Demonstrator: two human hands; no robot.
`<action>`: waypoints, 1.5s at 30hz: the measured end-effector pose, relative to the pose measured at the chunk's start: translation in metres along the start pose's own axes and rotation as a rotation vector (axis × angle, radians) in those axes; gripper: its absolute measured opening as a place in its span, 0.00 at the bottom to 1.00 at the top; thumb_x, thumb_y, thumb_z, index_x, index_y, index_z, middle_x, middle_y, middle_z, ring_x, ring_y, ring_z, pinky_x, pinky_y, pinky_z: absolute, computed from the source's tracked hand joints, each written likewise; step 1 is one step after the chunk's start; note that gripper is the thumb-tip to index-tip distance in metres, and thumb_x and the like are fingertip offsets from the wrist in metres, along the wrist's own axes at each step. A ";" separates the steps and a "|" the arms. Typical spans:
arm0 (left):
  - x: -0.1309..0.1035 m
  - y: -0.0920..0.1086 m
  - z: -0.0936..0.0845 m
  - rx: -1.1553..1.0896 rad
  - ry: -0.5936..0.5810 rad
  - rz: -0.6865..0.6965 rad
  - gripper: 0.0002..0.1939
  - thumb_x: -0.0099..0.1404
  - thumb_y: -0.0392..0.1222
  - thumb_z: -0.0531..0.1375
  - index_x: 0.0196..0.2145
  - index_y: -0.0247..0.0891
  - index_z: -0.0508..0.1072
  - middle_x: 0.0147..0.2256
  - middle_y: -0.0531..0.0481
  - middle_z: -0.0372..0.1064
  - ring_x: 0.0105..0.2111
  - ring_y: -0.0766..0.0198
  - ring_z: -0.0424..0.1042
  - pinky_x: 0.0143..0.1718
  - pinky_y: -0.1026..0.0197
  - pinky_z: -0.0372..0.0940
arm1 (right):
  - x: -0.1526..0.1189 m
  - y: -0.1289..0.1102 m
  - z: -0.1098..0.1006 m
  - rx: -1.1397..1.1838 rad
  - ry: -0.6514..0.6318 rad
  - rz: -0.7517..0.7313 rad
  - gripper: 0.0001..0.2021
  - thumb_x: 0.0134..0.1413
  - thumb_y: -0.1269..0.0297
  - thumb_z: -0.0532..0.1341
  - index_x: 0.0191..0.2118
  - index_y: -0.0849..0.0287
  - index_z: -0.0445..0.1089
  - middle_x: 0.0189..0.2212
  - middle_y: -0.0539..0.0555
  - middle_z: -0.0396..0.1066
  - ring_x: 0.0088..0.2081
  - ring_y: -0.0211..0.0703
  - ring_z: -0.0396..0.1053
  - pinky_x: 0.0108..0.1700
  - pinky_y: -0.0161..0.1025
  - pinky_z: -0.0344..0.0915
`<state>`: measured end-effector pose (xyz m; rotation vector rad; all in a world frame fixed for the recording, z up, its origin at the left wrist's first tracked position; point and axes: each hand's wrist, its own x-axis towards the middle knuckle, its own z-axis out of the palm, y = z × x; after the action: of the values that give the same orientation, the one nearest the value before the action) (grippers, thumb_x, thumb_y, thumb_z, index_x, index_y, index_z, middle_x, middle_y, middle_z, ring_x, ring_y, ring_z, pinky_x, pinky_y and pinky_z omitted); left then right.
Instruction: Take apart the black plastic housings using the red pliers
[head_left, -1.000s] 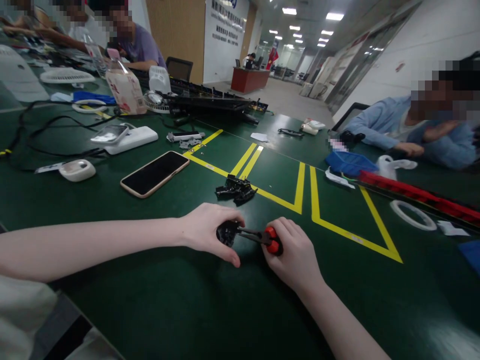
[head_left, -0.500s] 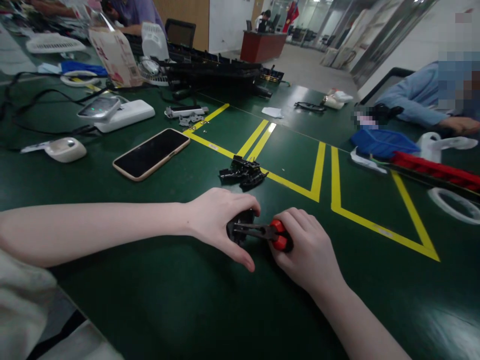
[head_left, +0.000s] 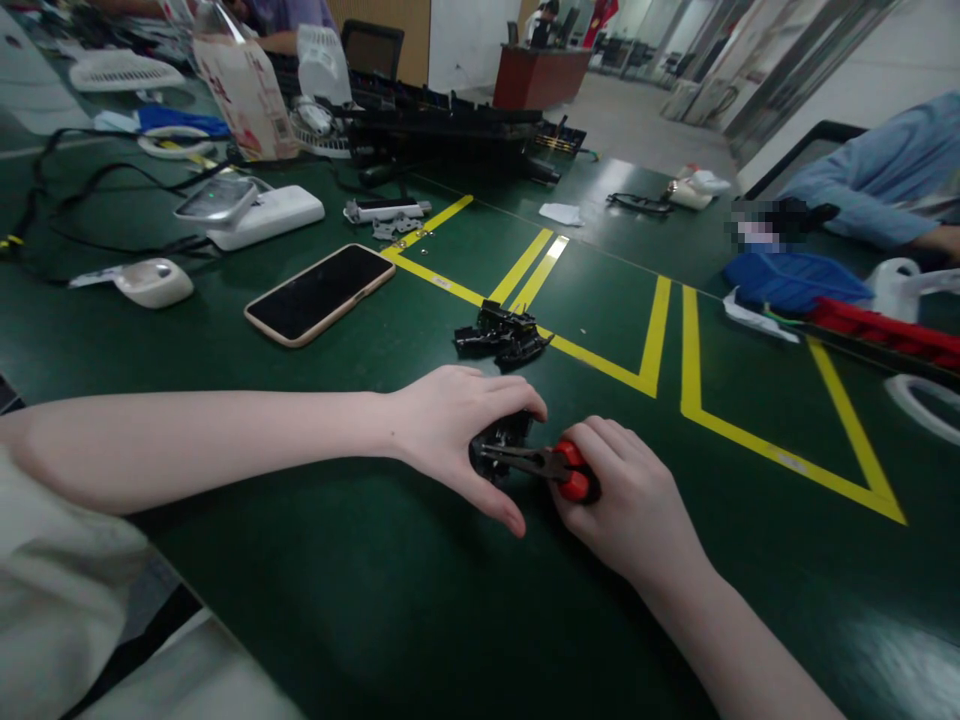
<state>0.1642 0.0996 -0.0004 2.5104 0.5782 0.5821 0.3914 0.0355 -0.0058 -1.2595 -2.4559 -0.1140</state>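
Note:
My left hand curls its fingers around a small black plastic part, with the thumb stretched out toward me. In my right hand are long-nose pliers with red handles. Their dark jaws point left and reach onto the black part; whether they grip it I cannot tell. A small pile of black plastic pieces lies on the green table just beyond my left hand.
Yellow tape lines mark the green table. A smartphone lies left, near a white power bank and cables. Black equipment stands at the back. At right are a blue tray and a co-worker's sleeve.
The view has shifted slightly, so things on the table sit a little further right and higher. Both hands keep their hold on the black part and the pliers.

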 end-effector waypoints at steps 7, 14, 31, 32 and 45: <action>0.000 -0.005 -0.004 -0.021 -0.092 0.094 0.44 0.53 0.71 0.64 0.55 0.33 0.64 0.47 0.43 0.70 0.39 0.57 0.71 0.42 0.56 0.62 | 0.000 0.000 0.001 -0.005 -0.022 -0.012 0.07 0.46 0.74 0.60 0.32 0.59 0.62 0.30 0.53 0.64 0.32 0.42 0.61 0.33 0.37 0.59; -0.003 -0.014 -0.011 -0.088 -0.172 0.131 0.42 0.58 0.63 0.66 0.59 0.34 0.60 0.55 0.38 0.67 0.50 0.50 0.70 0.50 0.54 0.64 | -0.001 0.000 0.001 -0.012 -0.044 -0.001 0.06 0.47 0.73 0.59 0.32 0.59 0.61 0.30 0.53 0.64 0.32 0.42 0.60 0.33 0.37 0.59; -0.004 -0.015 -0.009 -0.084 -0.056 0.115 0.39 0.53 0.64 0.68 0.52 0.34 0.65 0.47 0.43 0.71 0.41 0.55 0.72 0.40 0.57 0.66 | -0.003 -0.003 -0.002 -0.043 -0.021 0.004 0.06 0.52 0.72 0.59 0.37 0.60 0.62 0.41 0.58 0.65 0.36 0.42 0.62 0.36 0.39 0.62; -0.004 -0.015 -0.009 -0.080 -0.044 0.136 0.39 0.54 0.62 0.68 0.53 0.33 0.64 0.47 0.42 0.70 0.41 0.55 0.72 0.41 0.57 0.67 | -0.003 -0.003 -0.002 -0.043 -0.022 -0.003 0.07 0.51 0.72 0.59 0.37 0.60 0.62 0.40 0.57 0.65 0.36 0.42 0.62 0.36 0.39 0.62; -0.004 -0.016 -0.007 -0.083 -0.054 0.160 0.39 0.54 0.65 0.67 0.52 0.34 0.66 0.46 0.42 0.72 0.40 0.54 0.73 0.41 0.56 0.67 | -0.004 0.001 0.001 0.005 -0.049 -0.009 0.06 0.51 0.70 0.59 0.36 0.58 0.62 0.35 0.55 0.66 0.35 0.44 0.63 0.35 0.39 0.62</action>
<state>0.1531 0.1134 -0.0049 2.4997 0.3290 0.5821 0.3946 0.0334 -0.0081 -1.2642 -2.5014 -0.0805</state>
